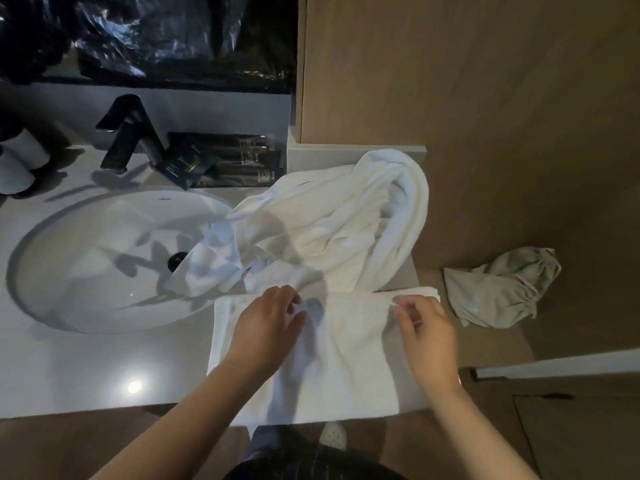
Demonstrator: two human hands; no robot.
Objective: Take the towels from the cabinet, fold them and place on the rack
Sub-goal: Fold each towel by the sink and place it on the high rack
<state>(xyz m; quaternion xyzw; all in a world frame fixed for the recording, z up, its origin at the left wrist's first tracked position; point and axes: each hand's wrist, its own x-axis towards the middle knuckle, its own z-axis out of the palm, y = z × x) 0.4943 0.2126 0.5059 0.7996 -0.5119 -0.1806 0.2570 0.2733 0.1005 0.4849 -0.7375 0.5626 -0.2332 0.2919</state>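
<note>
Nearest, spread flat at the front of the desk (86,368): white towel (339,358), long axis left to right, near hem just over the edge. Soft, light, limp; likely to sag and slide on the smooth top, so best taken by hem or corners. On its far hem, right grip (426,330) pinching the cloth; left grip (266,323) bent-fingered there too, pinching or merely pressing, impossible to tell. Beyond, touching it, heap of unfolded towels (339,223), spilling into the sink (69,271).

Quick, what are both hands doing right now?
Left hand: fingers bent on the folded towel at its far edge; whether it grips cannot be told.
Right hand: pinching the folded towel's far edge.
</note>
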